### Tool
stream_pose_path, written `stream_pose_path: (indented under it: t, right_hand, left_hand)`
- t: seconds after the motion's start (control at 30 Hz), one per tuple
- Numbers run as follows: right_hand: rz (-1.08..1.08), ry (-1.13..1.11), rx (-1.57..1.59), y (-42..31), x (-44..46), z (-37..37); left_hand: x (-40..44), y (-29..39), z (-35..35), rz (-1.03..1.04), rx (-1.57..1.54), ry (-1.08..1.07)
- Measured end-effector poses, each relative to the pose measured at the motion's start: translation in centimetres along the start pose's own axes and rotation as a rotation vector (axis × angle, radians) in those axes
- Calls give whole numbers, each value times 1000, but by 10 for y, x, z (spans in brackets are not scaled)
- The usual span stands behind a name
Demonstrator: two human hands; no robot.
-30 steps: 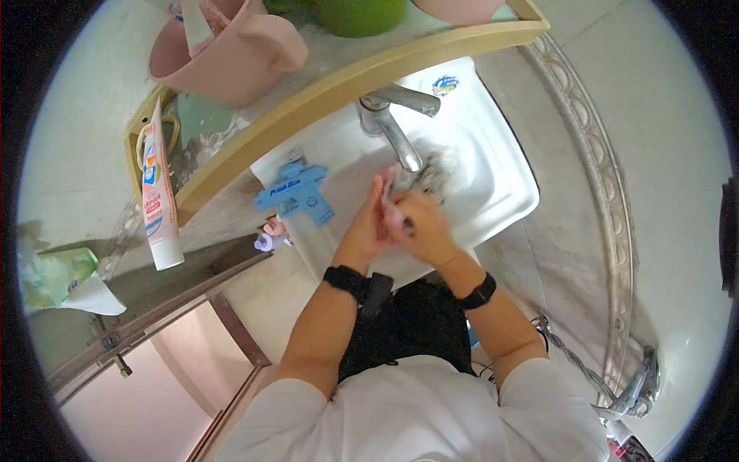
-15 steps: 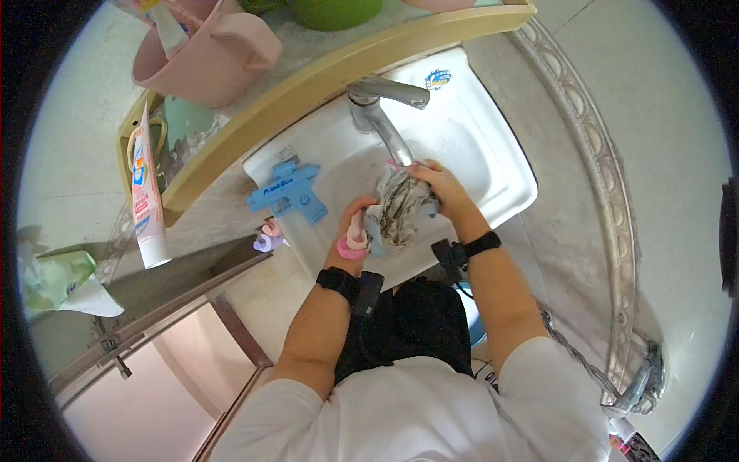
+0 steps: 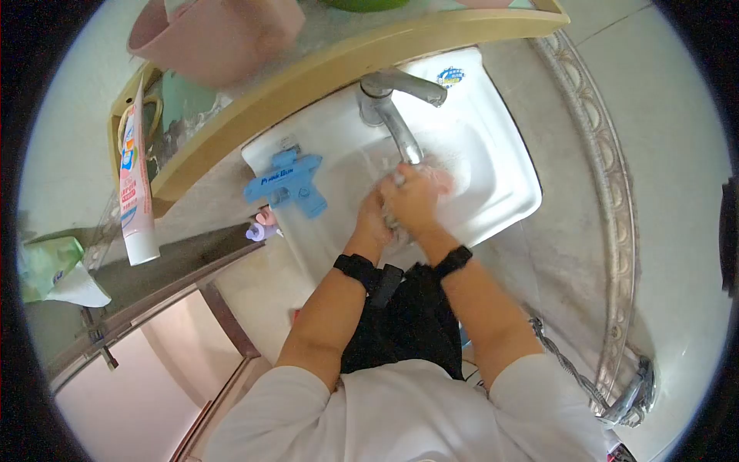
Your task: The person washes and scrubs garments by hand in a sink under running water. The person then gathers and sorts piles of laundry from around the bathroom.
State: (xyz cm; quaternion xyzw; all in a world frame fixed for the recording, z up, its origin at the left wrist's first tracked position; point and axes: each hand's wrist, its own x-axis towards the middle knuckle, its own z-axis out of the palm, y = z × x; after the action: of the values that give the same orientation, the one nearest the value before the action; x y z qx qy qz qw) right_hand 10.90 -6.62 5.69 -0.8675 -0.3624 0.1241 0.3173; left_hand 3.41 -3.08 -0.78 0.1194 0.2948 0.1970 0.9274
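Observation:
My left hand (image 3: 372,221) and my right hand (image 3: 412,202) are pressed close together just below the spout of the metal faucet (image 3: 399,127). Both are closed around a crumpled greyish cloth (image 3: 396,231), mostly hidden by my fingers. A blurred pink part (image 3: 441,182) shows past my right hand, over the basin. The white sink (image 3: 504,196) lies underneath, with splashes near the spout. On its left ledge rests a blue toy gun (image 3: 286,185), apart from my hands.
A tan-rimmed shelf (image 3: 323,73) curves above the sink, holding a pink cup (image 3: 215,42). A toothpaste tube (image 3: 137,196) stands out at its left end. A green-and-white packet (image 3: 61,269) is at far left. A mirror-like ornate frame edge (image 3: 596,115) runs along the right.
My hands have come together and bunched the cloth, which was spread between them. The right hand has shifted left and down, across the cloth. The view has moved slightly.

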Motion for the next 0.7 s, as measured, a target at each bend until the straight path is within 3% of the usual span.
stream_pose_path:
  t: [0.03, 0.07, 0.1, 0.13, 0.17, 0.23, 0.27, 0.3, 0.33, 0.37, 0.4, 0.43, 0.5, 0.53, 0.6, 0.67, 0.7]
  right_hand:
    - [191, -42, 79, 9, 11, 3]
    - [375, -79, 159, 21, 27, 3]
    - [360, -118, 206, 55, 38, 10]
    - [340, -154, 254, 90, 45, 21]
    - [332, -153, 256, 112, 48, 35]
    - [435, -246, 616, 116, 42, 33]
    - [28, -472, 656, 103, 30, 6]
    - [26, -474, 653, 101, 28, 8]
    - [396, -622, 1143, 101, 27, 10]
    - [793, -744, 1621, 100, 25, 12]
    - [793, -745, 1618, 92, 20, 4]
    - [838, -666, 1593, 74, 15, -12]
    - [883, -588, 1568, 59, 19, -34]
    - [687, -568, 1396, 63, 24, -45]
    - [357, -492, 929, 65, 27, -46]
    - [-286, -308, 533, 57, 9, -14]
    - [-422, -250, 361, 30, -1, -18]
  left_hand:
    - [-6, -1, 6, -2, 1, 6]
    - [-10, 0, 12, -115, 168, 170]
    - [-17, 4, 18, -231, 338, 339]
    - [-22, 12, 22, -225, 343, 341]
    - [-27, 19, 27, -98, 389, 186]
    - [-41, 22, 35, 139, 458, -123]
    - [-43, 27, 38, 266, 492, -281]
    - [-45, 30, 39, 390, 525, -435]
    - [-29, 21, 10, 395, 521, -433]
    - [2, 1, -41, 238, 521, -323]
    - [18, -8, -70, 80, 519, -215]
    - [6, 5, -56, 84, 521, -218]
    - [-36, 43, -3, 457, 503, -51]
    - [-37, 53, 3, 455, 502, -50]
    - [-32, 68, 11, -338, -133, 48]
    - [-30, 61, 22, -265, -18, 100]
    - [-28, 56, 27, -184, 88, 150]
